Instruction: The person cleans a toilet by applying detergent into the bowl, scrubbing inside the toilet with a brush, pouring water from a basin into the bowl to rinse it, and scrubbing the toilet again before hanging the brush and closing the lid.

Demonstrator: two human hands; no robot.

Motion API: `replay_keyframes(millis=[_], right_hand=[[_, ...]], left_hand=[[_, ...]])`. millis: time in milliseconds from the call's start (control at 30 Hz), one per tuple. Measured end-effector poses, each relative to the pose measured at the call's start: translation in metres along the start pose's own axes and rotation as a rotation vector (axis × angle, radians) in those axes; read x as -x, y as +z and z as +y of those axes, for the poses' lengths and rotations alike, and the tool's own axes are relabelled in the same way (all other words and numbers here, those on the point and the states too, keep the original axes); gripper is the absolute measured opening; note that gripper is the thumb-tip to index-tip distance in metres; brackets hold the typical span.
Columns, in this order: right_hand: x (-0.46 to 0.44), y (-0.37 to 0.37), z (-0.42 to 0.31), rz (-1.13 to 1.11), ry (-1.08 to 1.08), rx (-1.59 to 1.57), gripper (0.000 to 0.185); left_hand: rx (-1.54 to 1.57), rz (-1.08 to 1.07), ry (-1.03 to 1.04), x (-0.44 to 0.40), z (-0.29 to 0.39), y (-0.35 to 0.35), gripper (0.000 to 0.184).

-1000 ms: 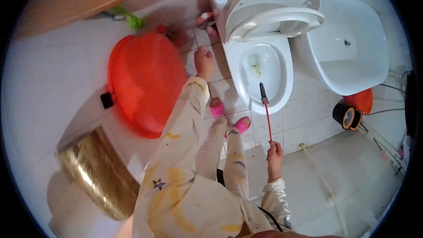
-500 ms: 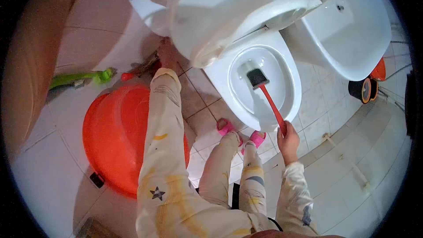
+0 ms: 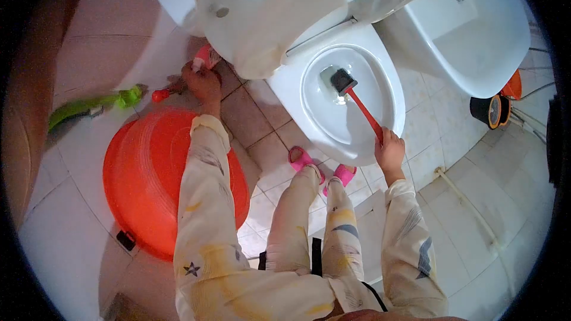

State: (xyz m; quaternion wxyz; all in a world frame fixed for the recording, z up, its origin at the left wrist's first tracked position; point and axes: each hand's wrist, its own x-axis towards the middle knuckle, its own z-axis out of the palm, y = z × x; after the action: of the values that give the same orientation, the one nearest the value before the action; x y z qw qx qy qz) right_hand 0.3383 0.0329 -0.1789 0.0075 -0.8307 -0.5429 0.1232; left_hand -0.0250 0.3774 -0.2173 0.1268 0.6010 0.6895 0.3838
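Note:
My right hand (image 3: 390, 153) is closed around the red handle of a toilet brush (image 3: 364, 113). The dark brush head is inside the white toilet bowl (image 3: 333, 142), near its inner back part. The toilet's seat and lid (image 3: 262, 18) stand raised. At the left of the toilet, my left hand (image 3: 203, 83) has its fingers round a pink bottle (image 3: 208, 56) with a white part, low beside the wall. A red-ended object (image 3: 159, 95) is just left of that hand.
A large red basin (image 3: 143, 184) lies left of my left arm. A green brush (image 3: 95, 107) is by the wall. White tub-like basin (image 3: 464, 35) stands right of the toilet, with a black and orange object (image 3: 491, 112) and hoses beyond it. Pink slippers are on my feet.
My left hand has reached down by the wall and taken hold of the pink bottle. The brush head has gone into the bowl and moved toward its back. The view has shifted.

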Motion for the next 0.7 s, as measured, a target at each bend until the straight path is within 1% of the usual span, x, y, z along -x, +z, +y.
replay_keyframes(millis=[33, 67, 167, 233, 267, 333, 367, 433, 467, 500, 533, 567, 600, 633, 667, 700], right_hand=[[0.0, -0.001, 0.002, -0.005, 0.001, 0.02, 0.027], [0.0, -0.001, 0.003, -0.01, -0.005, 0.022, 0.027], [-0.008, 0.012, 0.006, -0.062, -0.05, 0.085, 0.026], [-0.015, 0.023, 0.007, -0.167, -0.087, 0.171, 0.025], [-0.017, 0.026, 0.007, -0.171, -0.097, 0.168, 0.025], [-0.015, 0.024, 0.007, -0.238, -0.1, 0.283, 0.029], [-0.012, 0.023, 0.006, -0.24, -0.113, 0.279, 0.029], [-0.006, 0.025, 0.008, -0.159, -0.076, 0.375, 0.034], [-0.003, 0.027, 0.006, -0.155, -0.084, 0.377, 0.034], [0.002, 0.03, 0.004, -0.149, -0.082, 0.267, 0.042], [0.004, 0.012, -0.008, -0.149, -0.078, 0.16, 0.051], [0.012, -0.009, -0.021, -0.125, -0.112, -0.006, 0.058], [0.021, -0.057, -0.05, -0.108, -0.147, -0.173, 0.066], [0.03, -0.078, -0.063, -0.082, -0.237, -0.334, 0.075], [0.039, -0.097, -0.073, -0.057, -0.327, -0.494, 0.085], [0.047, -0.122, -0.085, -0.062, -0.328, -0.492, 0.085]], left_hand=[[0.096, 0.028, 0.053, 0.002, -0.003, -0.005, 0.028], [0.092, 0.03, 0.046, 0.008, -0.006, -0.011, 0.028], [0.131, 0.088, 0.025, 0.034, 0.021, -0.045, 0.029], [0.413, 0.104, -0.13, 0.059, 0.05, -0.067, 0.031], [0.404, 0.11, -0.133, 0.071, 0.065, -0.079, 0.031], [0.197, 0.082, -0.163, 0.099, 0.095, -0.103, 0.032], [0.187, 0.091, -0.165, 0.114, 0.104, -0.114, 0.032], [0.033, 0.057, -0.097, 0.139, 0.12, -0.134, 0.032], [0.033, 0.065, -0.101, 0.151, 0.131, -0.145, 0.032], [0.13, 0.037, -0.119, 0.163, 0.144, -0.156, 0.03], [0.227, 0.005, -0.14, 0.175, 0.158, -0.166, 0.029], [0.233, 0.011, -0.142, 0.186, 0.173, -0.179, 0.029], [0.106, -0.114, -0.096, 0.195, 0.193, -0.197, 0.027], [-0.022, -0.235, -0.045, 0.2, 0.208, -0.21, 0.026], [-0.02, -0.229, -0.045, 0.206, 0.221, -0.219, 0.026], [0.079, -0.328, -0.054, 0.214, 0.234, -0.23, 0.025]])
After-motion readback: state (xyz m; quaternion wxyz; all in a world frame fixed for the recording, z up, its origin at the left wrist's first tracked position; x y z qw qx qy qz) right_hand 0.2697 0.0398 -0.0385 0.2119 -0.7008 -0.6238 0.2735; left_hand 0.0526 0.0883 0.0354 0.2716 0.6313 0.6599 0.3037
